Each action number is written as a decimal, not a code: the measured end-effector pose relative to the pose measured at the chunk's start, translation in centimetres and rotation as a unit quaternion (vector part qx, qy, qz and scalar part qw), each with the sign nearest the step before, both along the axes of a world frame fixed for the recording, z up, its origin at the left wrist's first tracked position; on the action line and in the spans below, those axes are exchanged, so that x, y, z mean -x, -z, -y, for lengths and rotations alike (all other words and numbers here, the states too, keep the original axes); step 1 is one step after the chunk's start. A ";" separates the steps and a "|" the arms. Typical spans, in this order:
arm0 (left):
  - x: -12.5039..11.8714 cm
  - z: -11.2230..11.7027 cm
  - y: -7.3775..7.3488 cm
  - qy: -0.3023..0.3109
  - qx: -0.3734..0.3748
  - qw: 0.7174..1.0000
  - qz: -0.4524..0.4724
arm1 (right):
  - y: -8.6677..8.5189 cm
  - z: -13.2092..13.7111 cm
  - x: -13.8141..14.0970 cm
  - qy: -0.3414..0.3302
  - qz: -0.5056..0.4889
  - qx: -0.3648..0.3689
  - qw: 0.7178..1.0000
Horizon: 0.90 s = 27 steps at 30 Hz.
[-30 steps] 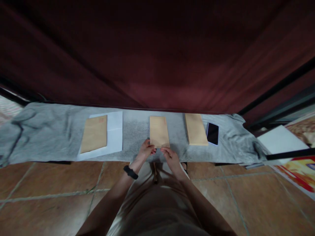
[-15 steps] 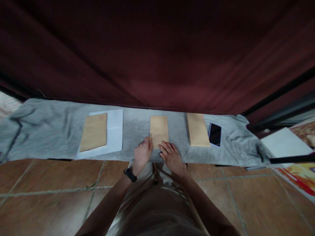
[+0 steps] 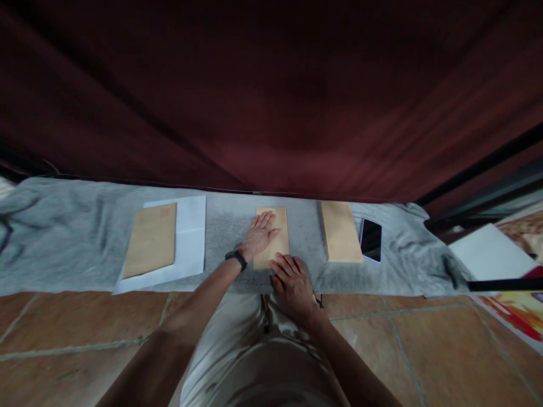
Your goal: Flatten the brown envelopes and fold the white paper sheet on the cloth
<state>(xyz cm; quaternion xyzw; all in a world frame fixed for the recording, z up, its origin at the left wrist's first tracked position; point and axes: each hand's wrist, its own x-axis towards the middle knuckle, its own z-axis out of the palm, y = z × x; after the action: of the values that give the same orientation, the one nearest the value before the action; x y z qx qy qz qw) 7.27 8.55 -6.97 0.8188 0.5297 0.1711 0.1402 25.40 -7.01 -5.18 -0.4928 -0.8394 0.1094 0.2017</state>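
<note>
Brown envelope (image 3: 280, 242) under flattened left grip (image 3: 258, 234), outstretched right grip (image 3: 296, 284) at its near right corner, neither clasping.

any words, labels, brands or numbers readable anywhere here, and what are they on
None can be read.
Middle envelope: faint reddish mark near its top right corner, too small and blurred to read.
Left envelope: similar faint reddish mark at its top right, also unreadable.
Red and yellow printed sheet: cut off at the picture's edge, no words readable.
Phone: dark screen, no text visible.
</note>
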 end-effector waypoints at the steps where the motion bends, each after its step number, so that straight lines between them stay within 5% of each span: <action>1: -0.1 -0.7 -0.1 0.008 -0.001 1.000 -0.004 | -0.1 0.0 0.0 0.002 0.000 0.003 1.000; 13: -0.8 -5.4 0.1 0.106 -0.004 0.994 -0.003 | 0.8 -0.1 0.1 0.007 0.016 0.001 1.000; 27: -1.6 -2.9 0.0 0.166 0.033 0.985 0.044 | 0.9 -0.2 0.1 0.004 0.012 0.004 1.000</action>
<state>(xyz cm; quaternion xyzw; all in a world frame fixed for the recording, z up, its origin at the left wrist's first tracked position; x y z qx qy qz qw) 8.88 11.45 -6.93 0.8819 0.3850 0.1643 0.2168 25.31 -6.85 -6.11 -0.4982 -0.8394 0.1061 0.1896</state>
